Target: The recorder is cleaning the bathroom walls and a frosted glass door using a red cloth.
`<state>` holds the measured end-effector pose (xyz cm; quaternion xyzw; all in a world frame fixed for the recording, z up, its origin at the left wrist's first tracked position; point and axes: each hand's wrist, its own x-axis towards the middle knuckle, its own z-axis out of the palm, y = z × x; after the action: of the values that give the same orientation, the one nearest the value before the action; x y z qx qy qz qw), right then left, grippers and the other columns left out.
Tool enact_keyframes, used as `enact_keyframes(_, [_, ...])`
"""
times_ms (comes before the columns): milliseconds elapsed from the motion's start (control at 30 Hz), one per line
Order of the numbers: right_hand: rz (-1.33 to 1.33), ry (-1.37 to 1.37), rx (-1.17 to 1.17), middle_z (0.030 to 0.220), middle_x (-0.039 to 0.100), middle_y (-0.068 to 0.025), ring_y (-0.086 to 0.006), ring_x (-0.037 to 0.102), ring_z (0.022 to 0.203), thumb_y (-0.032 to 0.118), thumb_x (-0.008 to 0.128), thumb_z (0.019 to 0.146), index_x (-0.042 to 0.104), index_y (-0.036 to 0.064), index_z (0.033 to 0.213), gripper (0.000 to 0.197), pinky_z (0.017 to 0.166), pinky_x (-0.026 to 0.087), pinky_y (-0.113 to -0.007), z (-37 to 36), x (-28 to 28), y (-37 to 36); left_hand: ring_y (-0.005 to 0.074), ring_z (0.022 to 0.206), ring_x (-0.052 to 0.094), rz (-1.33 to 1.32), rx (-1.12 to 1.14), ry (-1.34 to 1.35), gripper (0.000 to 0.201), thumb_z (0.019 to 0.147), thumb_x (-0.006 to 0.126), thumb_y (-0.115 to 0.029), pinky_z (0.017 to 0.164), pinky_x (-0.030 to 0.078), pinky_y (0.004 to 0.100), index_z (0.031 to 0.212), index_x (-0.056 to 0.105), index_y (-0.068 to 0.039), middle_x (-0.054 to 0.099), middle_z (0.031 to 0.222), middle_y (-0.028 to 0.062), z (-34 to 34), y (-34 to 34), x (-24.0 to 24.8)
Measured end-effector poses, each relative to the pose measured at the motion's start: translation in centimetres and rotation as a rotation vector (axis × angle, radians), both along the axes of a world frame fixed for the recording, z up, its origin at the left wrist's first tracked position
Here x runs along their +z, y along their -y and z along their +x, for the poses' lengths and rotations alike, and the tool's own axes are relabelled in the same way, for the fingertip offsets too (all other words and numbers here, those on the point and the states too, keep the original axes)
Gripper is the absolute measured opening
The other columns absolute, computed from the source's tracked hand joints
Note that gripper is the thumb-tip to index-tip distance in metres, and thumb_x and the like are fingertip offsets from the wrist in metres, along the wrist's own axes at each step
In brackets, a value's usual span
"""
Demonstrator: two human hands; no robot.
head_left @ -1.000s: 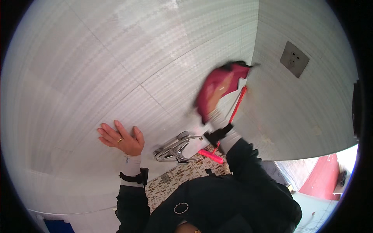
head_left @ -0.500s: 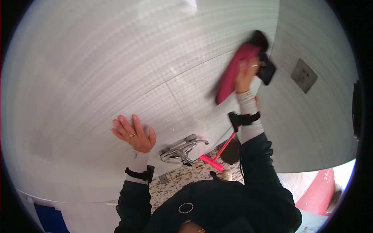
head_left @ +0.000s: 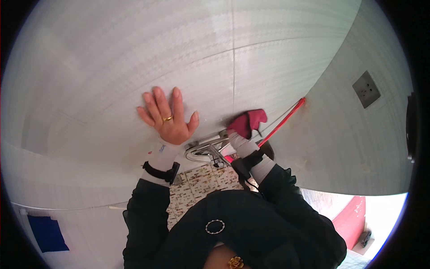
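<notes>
My left hand (head_left: 174, 123) rests flat against the pale tiled wall (head_left: 192, 76), its fingers spread and a gold ring on one of them. To its right, low on the wall just above the tap, a maroon cloth (head_left: 250, 123) with dark patches is bunched at my right hand. The cloth and its folds hide most of that hand and its fingers. Between and below my hands, the chrome wall tap (head_left: 206, 152) is partly covered by my right forearm. Dark bands circle both wrists.
A red-handled broom (head_left: 286, 119) leans into the wall corner on the right, beside a dark round bin (head_left: 267, 150). A grey wall socket (head_left: 366, 89) is on the right wall. Mosaic-patterned floor (head_left: 192, 184) shows below the tap. A blue patch (head_left: 48, 234) is at lower left.
My right hand has brought the maroon cloth down and left from high near the corner to just above the tap. My left hand appears higher on the wall; the whole view has shifted.
</notes>
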<state>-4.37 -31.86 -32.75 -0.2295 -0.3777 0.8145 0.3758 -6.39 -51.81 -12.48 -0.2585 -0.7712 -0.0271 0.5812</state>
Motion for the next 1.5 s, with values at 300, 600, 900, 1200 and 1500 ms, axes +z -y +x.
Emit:
enact_keyframes(300, [-0.279, -0.348, 0.661, 0.110, 0.058, -0.0116, -0.0269, 0.053, 0.107, 0.022, 0.058, 0.091, 0.052, 0.0101, 0.120, 0.032, 0.093, 0.042, -0.037, 5.7, 17.1, 9.7, 0.0421, 0.138, 0.023, 0.064, -0.167, 0.224, 0.054, 0.094, 0.039, -0.042, 0.111, 0.005, 0.0564, 0.132, 0.051, -0.006, 0.034, 0.146, 0.0225, 2.1, 1.1, 1.2])
enact_keyframes(600, [1.097, 0.035, 0.019, 0.145, 0.025, -0.0260, -0.0425, 0.031, 0.129, 0.011, 0.080, 0.069, 0.042, 0.0080, 0.133, 0.075, 0.106, 0.029, -0.047, 5.3, 9.5, 15.4, 0.0429, 0.132, 0.031, 0.386, -0.351, 0.569, 0.052, 0.088, 0.054, -0.018, 0.108, 0.023, 0.0511, 0.134, 0.042, 0.001, 0.028, 0.145, 0.0264, 8.9, 6.8, -7.6])
enact_keyframes(900, [1.589, -0.130, 0.078, 0.108, 0.050, -0.0163, -0.0373, 0.047, 0.098, 0.009, 0.070, 0.064, 0.058, 0.0069, 0.114, 0.051, 0.081, 0.039, -0.047, 4.4, 9.6, 17.0, 0.0449, 0.125, 0.039, 0.469, -0.421, 0.764, 0.061, 0.079, 0.064, -0.008, 0.100, 0.038, 0.0478, 0.135, 0.041, 0.000, 0.032, 0.139, 0.0285, 12.0, 9.6, -10.3])
enact_keyframes(1200, [1.628, -0.353, -0.753, 0.132, 0.045, -0.0240, -0.0485, 0.037, 0.122, 0.017, 0.070, 0.072, 0.058, 0.0107, 0.117, 0.047, 0.096, 0.030, -0.058, -3.3, 40.0, 6.8, 0.0497, 0.136, 0.018, 0.198, -0.239, 0.139, 0.060, 0.087, 0.056, -0.017, 0.107, 0.020, 0.0585, 0.140, 0.033, 0.001, 0.019, 0.149, 0.0283, 6.8, 13.2, 3.4])
enact_keyframes(1500, [2.027, -0.219, 0.177, 0.139, 0.035, -0.0259, -0.0532, 0.026, 0.130, 0.056, 0.067, 0.073, 0.043, 0.0248, 0.138, 0.076, 0.094, 0.032, -0.069, 1.3, 18.3, 7.4, 0.0487, 0.138, 0.016, 0.209, -0.249, 0.145, 0.053, 0.090, 0.051, -0.029, 0.108, 0.011, 0.0633, 0.136, 0.043, -0.004, 0.024, 0.148, 0.0245, 4.0, 7.6, -1.0])
